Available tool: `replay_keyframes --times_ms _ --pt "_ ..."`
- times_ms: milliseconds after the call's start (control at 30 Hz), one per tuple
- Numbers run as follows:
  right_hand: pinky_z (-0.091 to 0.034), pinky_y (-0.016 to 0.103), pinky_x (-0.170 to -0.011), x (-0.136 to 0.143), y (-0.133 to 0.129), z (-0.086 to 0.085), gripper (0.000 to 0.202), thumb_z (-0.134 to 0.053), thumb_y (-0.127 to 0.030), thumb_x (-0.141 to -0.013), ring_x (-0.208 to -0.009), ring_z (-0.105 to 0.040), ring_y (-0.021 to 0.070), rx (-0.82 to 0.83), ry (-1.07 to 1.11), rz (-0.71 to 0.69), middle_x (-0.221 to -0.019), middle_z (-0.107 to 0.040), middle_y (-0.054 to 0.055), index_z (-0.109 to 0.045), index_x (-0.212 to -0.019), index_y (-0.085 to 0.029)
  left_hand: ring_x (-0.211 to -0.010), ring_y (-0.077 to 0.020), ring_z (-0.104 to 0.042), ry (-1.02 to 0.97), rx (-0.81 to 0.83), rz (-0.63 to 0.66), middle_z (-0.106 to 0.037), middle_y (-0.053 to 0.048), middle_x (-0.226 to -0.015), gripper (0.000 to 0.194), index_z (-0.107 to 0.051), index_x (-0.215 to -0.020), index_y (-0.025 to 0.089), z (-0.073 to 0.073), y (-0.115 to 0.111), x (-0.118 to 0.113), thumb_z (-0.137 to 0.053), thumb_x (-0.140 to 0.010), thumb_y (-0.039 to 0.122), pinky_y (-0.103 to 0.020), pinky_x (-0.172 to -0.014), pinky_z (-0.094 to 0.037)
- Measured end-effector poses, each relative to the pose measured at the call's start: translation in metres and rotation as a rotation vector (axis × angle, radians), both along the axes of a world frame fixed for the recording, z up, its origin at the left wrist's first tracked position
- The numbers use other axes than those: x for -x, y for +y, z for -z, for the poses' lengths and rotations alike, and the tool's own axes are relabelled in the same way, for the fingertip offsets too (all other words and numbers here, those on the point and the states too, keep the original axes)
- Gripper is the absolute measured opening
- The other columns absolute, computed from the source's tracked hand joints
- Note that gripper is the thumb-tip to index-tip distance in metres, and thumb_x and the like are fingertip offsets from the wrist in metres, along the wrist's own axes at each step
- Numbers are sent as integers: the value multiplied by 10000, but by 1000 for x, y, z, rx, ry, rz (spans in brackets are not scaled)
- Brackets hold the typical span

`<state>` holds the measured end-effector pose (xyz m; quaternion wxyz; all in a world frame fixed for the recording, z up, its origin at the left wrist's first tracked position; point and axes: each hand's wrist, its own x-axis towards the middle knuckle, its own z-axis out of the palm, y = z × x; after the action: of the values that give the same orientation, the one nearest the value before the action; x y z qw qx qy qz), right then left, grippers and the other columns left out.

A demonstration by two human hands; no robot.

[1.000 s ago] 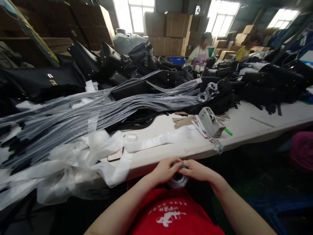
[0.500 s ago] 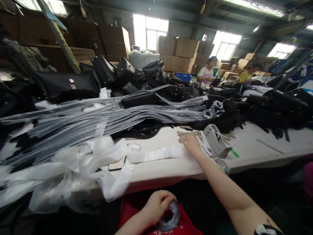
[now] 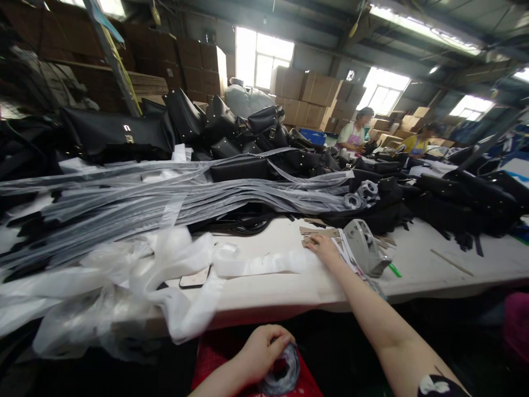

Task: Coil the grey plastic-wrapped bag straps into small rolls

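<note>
My left hand (image 3: 266,353) is closed on a coiled strap in grey plastic wrap (image 3: 285,375), low over my red apron. Out on the white tabletop, my right hand (image 3: 324,248) rests at some brown cardboard strips (image 3: 320,231); its fingers are bent and touch them, but a firm hold cannot be made out. Just right of that hand stand a grey tape dispenser (image 3: 363,248) and white paper strips (image 3: 347,251). A band of white film (image 3: 264,264) runs left from beside my right wrist.
Long plastic-wrapped straps (image 3: 206,193) cover the table's left side, with crumpled film (image 3: 157,264) before them. A phone-like flat object (image 3: 194,278) lies near the edge. Black bags (image 3: 119,129) are piled behind. Two people work at the far right back.
The view has shifted slightly. My right hand stays at the cardboard strips, its fingers a little more bent over them. My left hand still holds the coil.
</note>
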<state>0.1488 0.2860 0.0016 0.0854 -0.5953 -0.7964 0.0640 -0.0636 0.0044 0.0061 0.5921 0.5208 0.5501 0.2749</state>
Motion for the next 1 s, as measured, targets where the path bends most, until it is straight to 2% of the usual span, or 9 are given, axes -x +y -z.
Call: replay_keyframes --times_ms 200,300,367,433,533,633,700,767,1000 --pt "-424 318 -931 2 -1 -13 285 -522 -350 -907 -1032 -599 217 -36 8 -49 -1101 -687 67 -720 -1052 -206 -686 -166 -589 -12 1 -19 -708 -52 -801 380 -740 -917 142 0 -2 -2 -513 -826 433 -245 -641 -443" --pt "-427 323 -930 4 -2 -35 265 -485 -255 -924 -1015 -606 229 -105 33 -26 -1068 -702 94 -731 -984 -177 -742 -172 -602 -4 -26 -20 -714 -48 -838 359 -741 -914 151 0 -3 -1 -514 -835 418 -244 -678 -451" --pt "-396 365 -975 2 -11 -57 320 -417 -235 -953 -1092 -570 263 -174 61 24 -1154 -665 147 -695 -1078 -137 -758 -173 -605 -1 -34 -7 -716 -51 -856 370 -737 -932 150 -2 -5 1 -503 -849 424 -247 -692 -456" --pt "-375 405 -1001 -1 -33 -81 384 -343 -259 -983 -1142 -540 284 -290 145 72 -1222 -624 179 -629 -1190 -109 -752 -172 -604 1 -33 4 -716 -58 -858 401 -732 -950 143 -5 -7 3 -485 -865 447 -251 -689 -459" --pt "-486 358 -830 -3 -96 -109 342 -389 -326 -982 -853 -649 232 -476 476 60 -922 -721 109 -662 -1090 -151 -727 -161 -601 -15 -32 12 -710 -65 -872 432 -725 -974 142 -6 -9 4 -473 -875 479 -248 -676 -460" --pt "-512 283 -642 -3 -174 -125 312 -433 -354 -973 -607 -635 170 -194 685 -80 -673 -697 29 -685 -878 -197 -523 -121 -531 -55 102 18 -669 -38 -737 494 -704 -1043 145 0 -10 1 -457 -871 537 -227 -504 -405" --pt "-503 251 -583 -4 -218 -127 299 -466 -330 -960 -554 -628 147 30 693 -215 -616 -684 5 -671 -782 -207 -457 -105 -493 -91 187 9 -641 -23 -680 528 -699 -1052 140 6 -9 -2 -468 -856 573 -218 -449 -366" --pt "-486 230 -550 -5 -247 -119 264 -490 -292 -946 -534 -631 132 107 617 -317 -597 -683 -10 -664 -769 -205 -450 -104 -494 -133 213 3 -630 -19 -653 551 -701 -1048 134 11 -9 -6 -480 -844 596 -218 -446 -365" --pt "-473 255 -623 -12 -277 -87 156 -528 -189 -900 -588 -649 138 -241 387 -459 -682 -708 17 -679 -891 -150 -407 -100 -462 -159 207 -3 -584 5 -539 550 -702 -1044 135 14 -6 -16 -485 -849 602 -216 -431 -367"
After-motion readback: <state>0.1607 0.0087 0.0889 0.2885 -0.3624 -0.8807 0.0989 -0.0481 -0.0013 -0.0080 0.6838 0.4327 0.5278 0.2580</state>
